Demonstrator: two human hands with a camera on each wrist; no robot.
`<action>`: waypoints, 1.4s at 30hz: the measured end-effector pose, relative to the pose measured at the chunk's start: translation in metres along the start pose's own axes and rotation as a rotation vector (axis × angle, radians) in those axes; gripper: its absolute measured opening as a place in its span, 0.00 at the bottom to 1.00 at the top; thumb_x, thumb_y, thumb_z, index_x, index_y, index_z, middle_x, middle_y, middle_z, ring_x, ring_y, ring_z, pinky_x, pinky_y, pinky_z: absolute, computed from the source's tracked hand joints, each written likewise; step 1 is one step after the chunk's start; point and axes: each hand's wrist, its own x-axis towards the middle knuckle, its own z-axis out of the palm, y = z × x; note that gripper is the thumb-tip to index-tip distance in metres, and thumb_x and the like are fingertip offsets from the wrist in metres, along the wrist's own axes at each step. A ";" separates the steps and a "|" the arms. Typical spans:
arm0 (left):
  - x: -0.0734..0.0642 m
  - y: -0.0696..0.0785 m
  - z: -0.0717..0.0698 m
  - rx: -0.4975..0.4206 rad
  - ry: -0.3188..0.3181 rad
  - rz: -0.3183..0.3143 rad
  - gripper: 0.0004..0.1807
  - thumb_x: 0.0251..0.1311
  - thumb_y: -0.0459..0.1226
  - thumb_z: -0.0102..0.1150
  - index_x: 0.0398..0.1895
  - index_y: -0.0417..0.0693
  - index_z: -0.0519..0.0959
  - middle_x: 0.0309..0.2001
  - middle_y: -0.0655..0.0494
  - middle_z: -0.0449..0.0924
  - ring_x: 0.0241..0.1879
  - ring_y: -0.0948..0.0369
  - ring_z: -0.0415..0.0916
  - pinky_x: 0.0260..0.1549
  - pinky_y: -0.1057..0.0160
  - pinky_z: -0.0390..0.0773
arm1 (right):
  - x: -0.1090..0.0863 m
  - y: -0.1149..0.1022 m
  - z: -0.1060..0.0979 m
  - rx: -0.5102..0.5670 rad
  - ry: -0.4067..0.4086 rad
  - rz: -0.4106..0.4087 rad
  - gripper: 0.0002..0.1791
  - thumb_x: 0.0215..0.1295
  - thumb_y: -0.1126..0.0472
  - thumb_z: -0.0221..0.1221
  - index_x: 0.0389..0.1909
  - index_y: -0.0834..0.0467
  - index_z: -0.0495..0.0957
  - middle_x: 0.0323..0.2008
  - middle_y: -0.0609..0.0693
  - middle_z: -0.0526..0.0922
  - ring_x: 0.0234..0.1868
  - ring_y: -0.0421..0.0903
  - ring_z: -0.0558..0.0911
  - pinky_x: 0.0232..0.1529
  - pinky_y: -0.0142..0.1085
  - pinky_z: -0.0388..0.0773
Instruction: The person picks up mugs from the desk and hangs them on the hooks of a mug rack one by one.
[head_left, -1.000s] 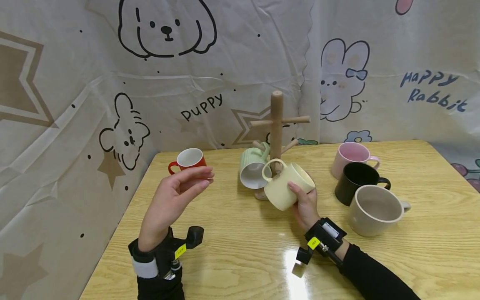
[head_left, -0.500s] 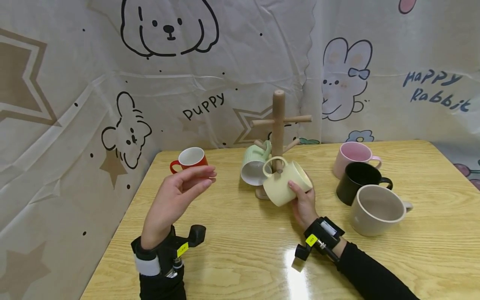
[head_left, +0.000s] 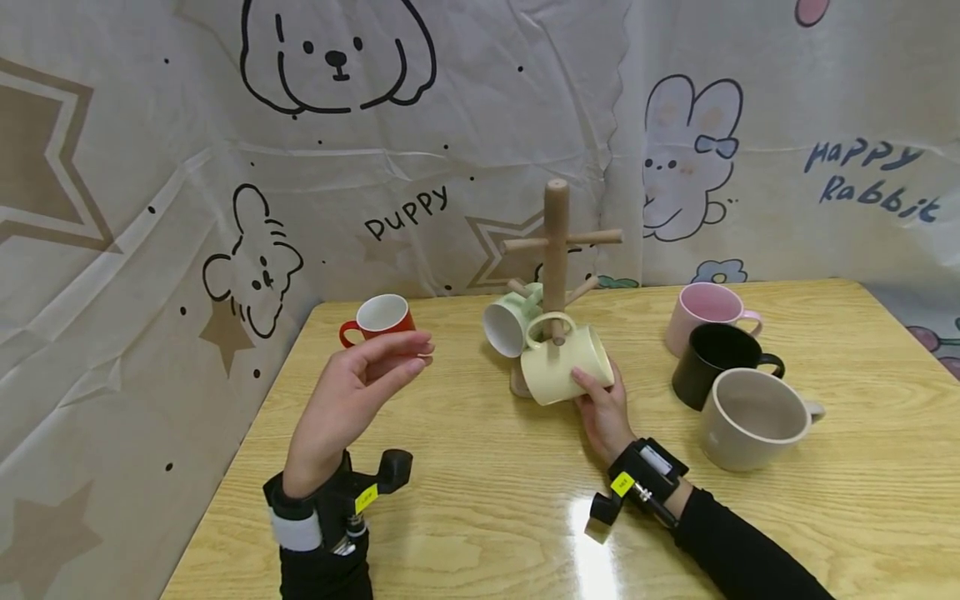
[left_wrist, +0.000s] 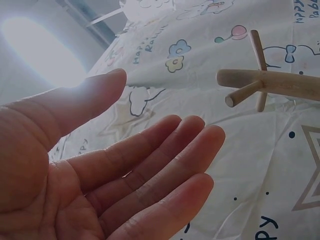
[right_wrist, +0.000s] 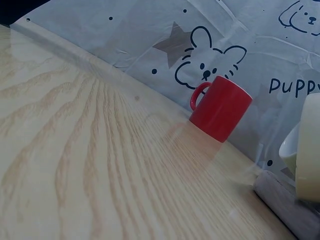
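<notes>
My right hand (head_left: 606, 415) grips a pale yellow mug (head_left: 566, 367) by its side, thumb on the near face. The mug is tilted, its handle at the top. A front peg of the wooden mug tree (head_left: 556, 218) shows its tip within the handle loop. Behind, to the left, a light green mug (head_left: 507, 325) hangs from the tree by its handle. My left hand (head_left: 347, 408) is raised over the table's left part, fingers relaxed and holding nothing. In the left wrist view its palm (left_wrist: 65, 200) is bare.
A red mug (head_left: 384, 317) stands at the back left, partly behind my left hand. On the right stand a pink mug (head_left: 705, 315), a black mug (head_left: 712, 367) and a beige mug (head_left: 753, 421). A printed cloth (head_left: 375, 167) hangs behind the table (head_left: 465, 517).
My right hand has moved the yellow mug slightly left and down, bringing its handle around the peg tip. The green mug has swung on its peg. The left hand stays nearly still.
</notes>
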 end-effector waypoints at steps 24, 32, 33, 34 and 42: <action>-0.004 -0.001 -0.005 0.025 0.017 0.021 0.22 0.56 0.44 0.54 0.52 0.45 0.73 0.48 0.49 0.77 0.46 0.62 0.74 0.46 0.69 0.73 | 0.017 -0.030 -0.015 0.090 0.108 -0.122 0.39 0.61 0.36 0.37 0.67 0.54 0.45 0.68 0.59 0.52 0.65 0.46 0.56 0.68 0.38 0.43; -0.006 -0.001 -0.012 0.037 0.075 0.010 0.22 0.55 0.44 0.54 0.51 0.43 0.74 0.49 0.49 0.77 0.46 0.62 0.74 0.45 0.70 0.73 | 0.025 -0.065 -0.016 0.083 0.167 -0.202 0.36 0.62 0.37 0.35 0.65 0.55 0.50 0.64 0.56 0.59 0.64 0.46 0.58 0.67 0.37 0.48; -0.007 -0.001 -0.013 0.048 0.085 0.008 0.22 0.56 0.44 0.54 0.52 0.43 0.74 0.49 0.49 0.77 0.46 0.62 0.73 0.45 0.71 0.73 | 0.024 -0.069 -0.014 0.064 0.164 -0.212 0.34 0.63 0.39 0.37 0.64 0.56 0.52 0.63 0.56 0.60 0.63 0.46 0.60 0.66 0.37 0.50; -0.007 -0.002 -0.014 0.058 0.094 0.006 0.22 0.56 0.45 0.54 0.52 0.43 0.73 0.50 0.49 0.76 0.46 0.62 0.73 0.45 0.71 0.73 | 0.022 -0.073 -0.013 0.045 0.160 -0.227 0.33 0.64 0.41 0.39 0.64 0.56 0.53 0.61 0.56 0.62 0.63 0.47 0.61 0.65 0.38 0.52; -0.003 -0.006 -0.014 0.284 0.125 -0.004 0.25 0.56 0.49 0.52 0.52 0.44 0.73 0.49 0.47 0.77 0.44 0.61 0.75 0.45 0.57 0.76 | 0.007 -0.103 0.000 -0.425 0.120 -0.389 0.18 0.60 0.54 0.53 0.47 0.61 0.72 0.40 0.47 0.76 0.47 0.46 0.73 0.48 0.33 0.68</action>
